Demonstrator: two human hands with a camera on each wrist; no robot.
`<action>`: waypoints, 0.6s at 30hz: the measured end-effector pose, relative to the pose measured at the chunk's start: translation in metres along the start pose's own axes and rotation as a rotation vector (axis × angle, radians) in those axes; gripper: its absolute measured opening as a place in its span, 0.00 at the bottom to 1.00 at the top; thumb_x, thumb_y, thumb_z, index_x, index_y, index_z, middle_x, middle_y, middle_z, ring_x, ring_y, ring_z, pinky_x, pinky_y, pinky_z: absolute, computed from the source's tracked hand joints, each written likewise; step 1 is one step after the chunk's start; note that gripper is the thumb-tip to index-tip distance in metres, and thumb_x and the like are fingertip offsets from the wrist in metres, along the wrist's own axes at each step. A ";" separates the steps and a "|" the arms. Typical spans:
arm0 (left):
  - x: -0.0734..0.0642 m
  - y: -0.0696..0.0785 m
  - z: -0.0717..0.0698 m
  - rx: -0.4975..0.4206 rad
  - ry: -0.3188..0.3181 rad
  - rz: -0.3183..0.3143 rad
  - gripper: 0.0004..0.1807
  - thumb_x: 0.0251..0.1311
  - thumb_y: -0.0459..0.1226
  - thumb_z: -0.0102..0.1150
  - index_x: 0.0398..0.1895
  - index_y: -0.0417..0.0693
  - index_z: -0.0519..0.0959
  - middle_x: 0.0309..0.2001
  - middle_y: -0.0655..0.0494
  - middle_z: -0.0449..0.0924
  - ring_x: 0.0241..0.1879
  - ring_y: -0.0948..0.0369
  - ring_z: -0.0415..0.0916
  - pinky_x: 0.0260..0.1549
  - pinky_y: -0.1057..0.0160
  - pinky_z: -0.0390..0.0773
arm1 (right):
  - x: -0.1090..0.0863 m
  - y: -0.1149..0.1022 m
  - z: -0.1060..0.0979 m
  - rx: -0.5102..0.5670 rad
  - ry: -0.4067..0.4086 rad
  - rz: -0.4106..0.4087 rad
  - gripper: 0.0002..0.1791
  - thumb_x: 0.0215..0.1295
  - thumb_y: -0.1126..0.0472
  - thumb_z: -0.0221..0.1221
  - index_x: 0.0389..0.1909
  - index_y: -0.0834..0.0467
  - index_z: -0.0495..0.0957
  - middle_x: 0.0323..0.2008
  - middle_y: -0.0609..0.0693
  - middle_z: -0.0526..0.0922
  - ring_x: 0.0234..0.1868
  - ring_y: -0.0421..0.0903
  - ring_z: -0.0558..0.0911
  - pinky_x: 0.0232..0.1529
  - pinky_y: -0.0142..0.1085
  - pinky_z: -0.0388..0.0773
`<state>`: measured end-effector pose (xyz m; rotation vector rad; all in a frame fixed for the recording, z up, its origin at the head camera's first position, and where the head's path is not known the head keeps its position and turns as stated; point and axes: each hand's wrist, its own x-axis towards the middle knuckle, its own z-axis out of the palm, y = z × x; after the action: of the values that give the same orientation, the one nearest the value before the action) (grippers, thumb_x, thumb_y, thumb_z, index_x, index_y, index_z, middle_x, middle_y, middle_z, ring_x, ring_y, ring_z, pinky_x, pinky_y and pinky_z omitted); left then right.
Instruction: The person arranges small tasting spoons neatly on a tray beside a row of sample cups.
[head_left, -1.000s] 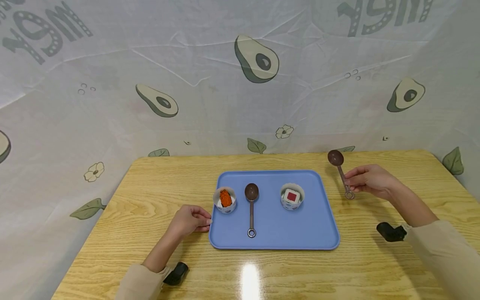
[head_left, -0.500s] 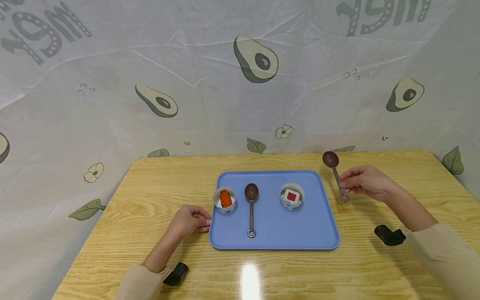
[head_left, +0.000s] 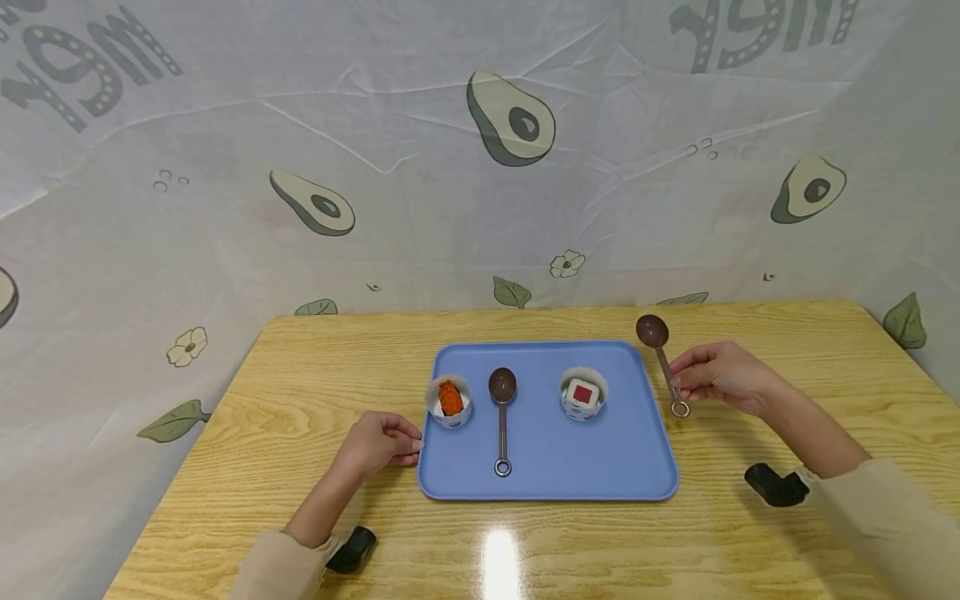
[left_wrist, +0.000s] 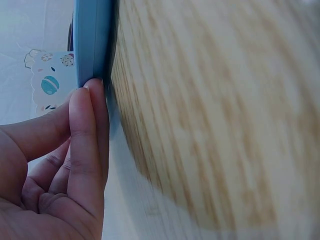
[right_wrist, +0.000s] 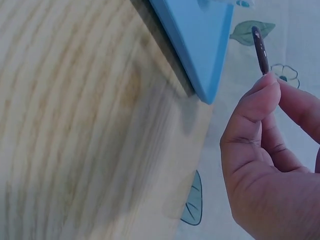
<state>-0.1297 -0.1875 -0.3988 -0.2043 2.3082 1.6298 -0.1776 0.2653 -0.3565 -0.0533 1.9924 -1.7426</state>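
A brown spoon (head_left: 652, 331) with a round bowl and a ring-ended handle is held up right of the tray, bowl toward the back. My right hand (head_left: 723, 377) pinches its handle between thumb and fingers; in the right wrist view the handle (right_wrist: 260, 50) sticks out past the fingertips. My left hand (head_left: 382, 446) is at the left rim of the blue tray (head_left: 585, 467), thumb and fingers gripping its edge. On the tray lie a second brown spoon (head_left: 502, 417), a paper cup (head_left: 453, 417) with an orange-topped piece, and a paper cup (head_left: 581, 410) with a white, red-centred piece.
The tray sits on a wood-grain table (head_left: 337, 358). Behind and to the left hangs a pale cloth (head_left: 420, 200) printed with avocados, leaves and flowers. A black device (head_left: 776, 485) is at the right wrist, another black device (head_left: 351, 550) at the left.
My right hand has brought the brown spoon leftward and somewhat nearer, closer to the tray's right edge. The left hand and the things on the tray have stayed put.
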 end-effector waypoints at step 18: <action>0.000 0.000 0.000 -0.011 -0.004 0.005 0.04 0.53 0.19 0.55 0.32 0.25 0.75 0.21 0.47 0.76 0.22 0.59 0.78 0.27 0.63 0.83 | -0.002 0.012 0.018 0.012 -0.045 -0.009 0.07 0.57 0.75 0.54 0.38 0.72 0.72 0.26 0.53 0.78 0.24 0.42 0.79 0.28 0.32 0.81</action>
<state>-0.1296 -0.1877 -0.3987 -0.1978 2.2987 1.6442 -0.1657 0.2516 -0.3689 -0.0969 1.9520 -1.7442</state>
